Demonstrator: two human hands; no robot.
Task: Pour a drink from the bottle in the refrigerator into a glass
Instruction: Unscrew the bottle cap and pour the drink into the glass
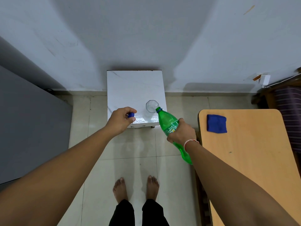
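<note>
A clear glass [151,106] stands upright on a small white table [130,85], near its front right corner. My right hand [182,131] grips a green plastic bottle [167,121] round its labelled middle. The bottle is tilted, its uncapped mouth at the glass's rim. My left hand [121,119] pinches the blue bottle cap [131,115] over the table's front edge, left of the glass. I cannot tell whether liquid is flowing.
A grey refrigerator [29,128] fills the left side. A wooden desk [254,152] with a folded blue cloth [216,123] stands on the right, close to my right arm. My bare feet [136,188] stand on the tiled floor before the white table. A pale wall rises behind.
</note>
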